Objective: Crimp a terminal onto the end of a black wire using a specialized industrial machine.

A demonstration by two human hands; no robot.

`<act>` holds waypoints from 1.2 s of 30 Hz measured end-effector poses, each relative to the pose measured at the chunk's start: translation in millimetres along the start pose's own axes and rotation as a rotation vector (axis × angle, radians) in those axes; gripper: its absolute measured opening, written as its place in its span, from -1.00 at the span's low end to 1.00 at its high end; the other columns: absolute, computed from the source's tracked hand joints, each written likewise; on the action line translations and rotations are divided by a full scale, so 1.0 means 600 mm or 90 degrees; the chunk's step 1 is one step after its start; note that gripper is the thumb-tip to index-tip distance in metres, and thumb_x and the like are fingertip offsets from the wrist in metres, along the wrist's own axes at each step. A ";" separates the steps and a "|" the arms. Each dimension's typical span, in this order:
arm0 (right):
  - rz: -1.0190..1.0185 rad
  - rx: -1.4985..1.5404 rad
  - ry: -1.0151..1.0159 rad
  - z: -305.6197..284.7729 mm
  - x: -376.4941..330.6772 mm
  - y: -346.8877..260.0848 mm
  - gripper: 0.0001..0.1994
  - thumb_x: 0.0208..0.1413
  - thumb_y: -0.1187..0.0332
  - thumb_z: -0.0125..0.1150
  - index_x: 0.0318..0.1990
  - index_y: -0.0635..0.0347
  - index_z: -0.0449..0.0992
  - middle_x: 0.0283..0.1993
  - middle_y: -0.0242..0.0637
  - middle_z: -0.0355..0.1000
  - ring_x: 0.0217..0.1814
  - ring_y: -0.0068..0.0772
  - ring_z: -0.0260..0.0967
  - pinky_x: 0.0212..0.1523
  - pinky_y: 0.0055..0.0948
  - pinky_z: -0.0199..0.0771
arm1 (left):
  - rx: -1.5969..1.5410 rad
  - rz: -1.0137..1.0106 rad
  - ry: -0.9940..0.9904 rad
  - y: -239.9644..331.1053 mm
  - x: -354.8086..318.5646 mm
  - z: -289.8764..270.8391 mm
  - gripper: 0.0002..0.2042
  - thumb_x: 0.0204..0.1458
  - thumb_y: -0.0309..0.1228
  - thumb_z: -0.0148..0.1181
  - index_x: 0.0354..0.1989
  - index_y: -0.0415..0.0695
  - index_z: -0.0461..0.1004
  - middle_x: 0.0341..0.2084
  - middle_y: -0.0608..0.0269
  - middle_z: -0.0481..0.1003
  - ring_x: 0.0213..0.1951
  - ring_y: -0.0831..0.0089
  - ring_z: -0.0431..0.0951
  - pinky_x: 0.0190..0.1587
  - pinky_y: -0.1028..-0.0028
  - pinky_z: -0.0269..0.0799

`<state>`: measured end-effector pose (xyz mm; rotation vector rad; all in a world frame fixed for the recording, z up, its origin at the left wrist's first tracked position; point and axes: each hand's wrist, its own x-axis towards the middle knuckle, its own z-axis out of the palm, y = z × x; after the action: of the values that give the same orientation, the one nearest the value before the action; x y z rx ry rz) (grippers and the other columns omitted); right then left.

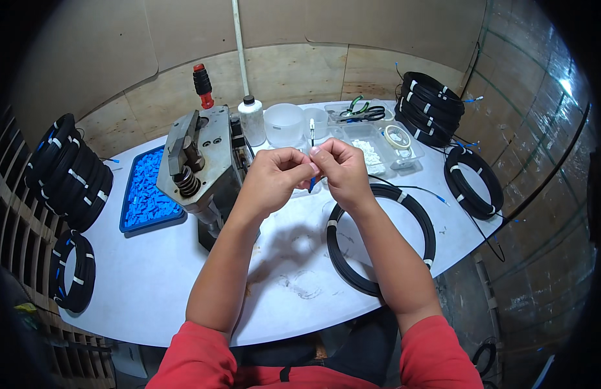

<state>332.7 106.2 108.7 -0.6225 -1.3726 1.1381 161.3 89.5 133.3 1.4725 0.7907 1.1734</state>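
My left hand (279,176) and my right hand (344,170) meet above the middle of the table, fingers pinched together. Between them they hold a thin black cable end whose white connector tip (312,122) points up, away from me. A small blue piece (312,185) shows below the fingertips; the fingers hide how it sits on the cable. Under my right forearm lies a black cable coil (338,254) bound with white ties. From it, a loose end with a blue tip (442,200) runs out to the right.
Left stand a metal press (206,139) and a blue tray (124,222) of small blue parts. Behind my hands are a white bottle (251,122), a translucent tub (283,124), scissors (370,115) and a clear box (410,166). Cable coils (422,115) are stacked at both sides.
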 end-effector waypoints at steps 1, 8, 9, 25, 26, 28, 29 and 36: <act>-0.006 -0.004 0.009 0.000 0.000 0.000 -0.80 0.32 0.34 0.28 -0.34 0.27 0.57 -0.45 -0.41 0.53 -0.47 -0.71 0.39 -0.44 -0.60 0.43 | -0.006 -0.009 -0.011 0.000 0.000 0.000 -0.86 0.12 -0.48 0.35 -0.29 -0.34 0.65 -0.48 0.24 0.62 -0.42 0.59 0.56 -0.31 0.56 0.50; -0.042 -0.040 0.063 0.006 -0.002 0.000 -0.80 0.22 0.39 0.38 -0.41 0.29 0.57 -0.47 -0.42 0.53 -0.46 -0.75 0.36 -0.44 -0.62 0.40 | -0.035 -0.039 -0.010 -0.007 0.001 -0.002 -0.85 0.14 -0.48 0.32 -0.26 -0.35 0.66 -0.43 0.24 0.63 -0.39 0.56 0.58 -0.25 0.54 0.54; -0.041 -0.040 0.064 0.006 -0.003 0.000 -0.80 0.22 0.39 0.38 -0.41 0.29 0.57 -0.47 -0.42 0.53 -0.46 -0.75 0.36 -0.44 -0.62 0.40 | -0.038 -0.035 -0.013 -0.008 0.001 -0.002 -0.86 0.14 -0.49 0.32 -0.26 -0.36 0.66 -0.44 0.24 0.63 -0.40 0.57 0.58 -0.25 0.54 0.54; -0.045 -0.110 0.102 0.007 -0.003 0.002 -0.78 0.18 0.39 0.40 -0.46 0.28 0.56 -0.52 -0.47 0.49 -0.50 -0.77 0.29 -0.49 -0.62 0.36 | -0.037 -0.027 -0.023 -0.014 0.004 -0.003 -0.87 0.15 -0.50 0.29 -0.28 -0.35 0.64 -0.48 0.25 0.61 -0.43 0.58 0.56 -0.30 0.54 0.51; -0.044 -0.087 0.093 0.007 -0.003 0.002 -0.79 0.18 0.40 0.40 -0.45 0.28 0.56 -0.50 -0.46 0.49 -0.49 -0.77 0.30 -0.47 -0.62 0.37 | -0.037 -0.027 -0.023 -0.013 0.004 -0.004 -0.87 0.15 -0.50 0.29 -0.28 -0.35 0.64 -0.48 0.25 0.61 -0.43 0.58 0.56 -0.30 0.54 0.51; -0.045 -0.083 0.083 0.005 -0.002 0.002 -0.79 0.20 0.39 0.39 -0.44 0.29 0.56 -0.49 -0.45 0.50 -0.47 -0.75 0.32 -0.46 -0.62 0.39 | 0.007 -0.019 -0.041 -0.011 0.003 -0.007 -0.87 0.19 -0.48 0.32 -0.21 -0.30 0.64 -0.38 0.26 0.63 -0.34 0.57 0.59 -0.22 0.55 0.54; -0.046 -0.079 0.073 0.004 -0.002 0.002 -0.80 0.21 0.39 0.39 -0.42 0.29 0.57 -0.48 -0.44 0.51 -0.46 -0.74 0.34 -0.44 -0.61 0.41 | 0.007 -0.019 -0.041 -0.011 0.003 -0.008 -0.87 0.19 -0.48 0.32 -0.21 -0.30 0.64 -0.38 0.26 0.63 -0.34 0.57 0.59 -0.22 0.55 0.54; -0.028 -0.042 0.045 0.001 0.001 0.007 -0.80 0.27 0.38 0.33 -0.37 0.29 0.58 -0.46 -0.42 0.53 -0.46 -0.71 0.39 -0.43 -0.60 0.44 | 0.039 0.002 -0.024 -0.004 0.001 -0.004 -0.88 0.16 -0.49 0.35 -0.24 -0.32 0.63 -0.42 0.27 0.61 -0.39 0.60 0.56 -0.27 0.56 0.51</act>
<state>331.2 108.4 105.2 -0.6710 -1.3613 1.0299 159.4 91.6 131.0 1.5434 0.8046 1.1291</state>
